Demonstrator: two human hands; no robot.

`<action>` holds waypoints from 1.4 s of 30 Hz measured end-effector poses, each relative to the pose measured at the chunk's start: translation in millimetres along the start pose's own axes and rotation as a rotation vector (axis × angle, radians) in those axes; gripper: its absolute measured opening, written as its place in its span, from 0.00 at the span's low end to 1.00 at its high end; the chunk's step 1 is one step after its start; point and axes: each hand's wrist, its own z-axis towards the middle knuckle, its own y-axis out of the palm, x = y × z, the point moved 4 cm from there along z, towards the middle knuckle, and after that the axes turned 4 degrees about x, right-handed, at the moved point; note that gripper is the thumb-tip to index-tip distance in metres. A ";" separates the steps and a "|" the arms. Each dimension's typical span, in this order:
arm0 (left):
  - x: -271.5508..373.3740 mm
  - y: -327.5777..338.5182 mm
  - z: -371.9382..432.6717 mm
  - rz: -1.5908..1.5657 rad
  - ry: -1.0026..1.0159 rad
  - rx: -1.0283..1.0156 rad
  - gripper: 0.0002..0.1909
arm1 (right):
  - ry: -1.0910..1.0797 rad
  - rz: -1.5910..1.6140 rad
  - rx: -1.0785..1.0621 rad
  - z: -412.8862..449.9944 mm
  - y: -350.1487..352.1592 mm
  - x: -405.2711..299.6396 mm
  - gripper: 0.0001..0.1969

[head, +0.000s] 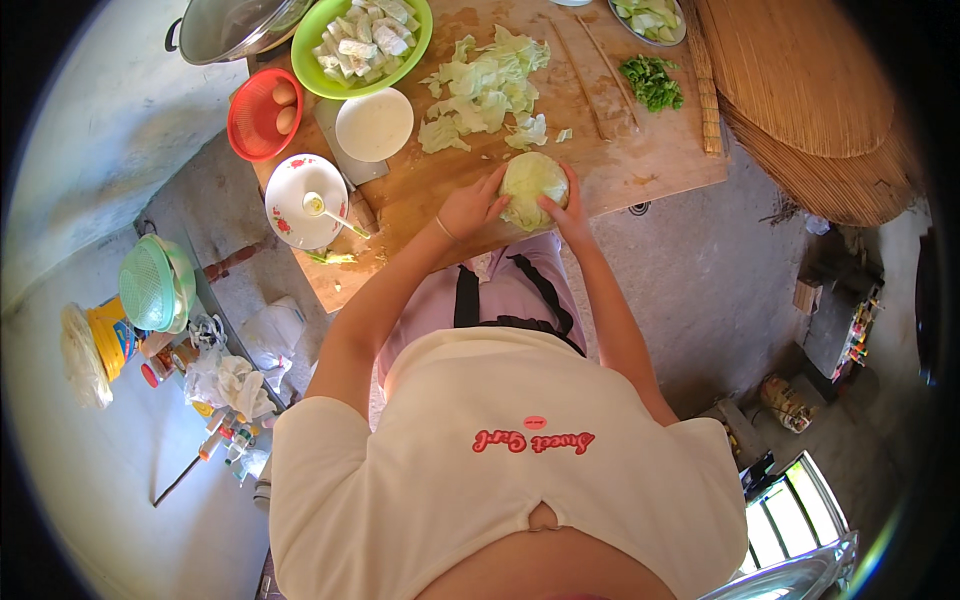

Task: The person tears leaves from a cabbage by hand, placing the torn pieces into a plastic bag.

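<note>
Between my two hands is a round, pale green cabbage [534, 187], held near the front edge of a wooden table [450, 199]. My left hand [476, 202] grips its left side, and my right hand [568, 206] grips its right side with the thumb across the front. Just beyond the cabbage lies a loose heap of torn cabbage leaves [487, 90]. A small torn piece [527, 131] rests close behind the cabbage head. The underside of the cabbage is hidden.
Leftward stand a floral bowl [289, 199] with a spoon, a cleaver [365, 171] partly under a white bowl [375, 124], a red basket [247, 120] with eggs, and a green basin [304, 49] of floured pieces. Rightward lie chopsticks [581, 79], chopped greens [651, 84] and a plate of slices [652, 19].
</note>
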 end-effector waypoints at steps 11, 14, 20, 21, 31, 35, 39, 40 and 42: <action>-1.3 10.5 6.2 0.109 0.244 0.287 0.26 | -0.097 -0.184 0.051 8.8 -2.8 11.4 0.42; -15.4 17.3 4.9 -0.051 -0.136 0.131 0.24 | -0.094 -0.110 0.056 7.0 -3.1 14.0 0.42; -30.5 19.8 2.5 -0.543 -0.373 0.330 0.15 | -0.108 -0.165 0.034 6.3 -6.2 14.4 0.41; -36.0 11.1 5.8 -0.543 -0.373 0.331 0.15 | -0.109 -0.165 0.033 6.5 -5.1 13.2 0.41; 15.9 -99.1 67.5 -0.185 0.008 0.567 0.25 | -0.022 -0.114 0.003 6.1 -6.4 4.2 0.42; 15.2 -62.2 28.2 -0.189 -0.081 0.437 0.30 | 0.035 -0.034 -0.019 -2.5 -9.5 -2.8 0.45; -5.2 14.2 2.6 -0.750 -0.484 0.136 0.31 | 0.034 -0.036 -0.093 -11.2 -11.0 -8.6 0.47; 4.3 24.0 -2.8 -1.146 -0.643 0.016 0.31 | 0.066 -0.050 -0.148 -13.7 -11.9 -13.9 0.47; 30.0 10.0 2.0 -1.257 -0.633 -0.046 0.30 | 0.103 -0.064 -0.186 -16.5 -17.7 -22.2 0.48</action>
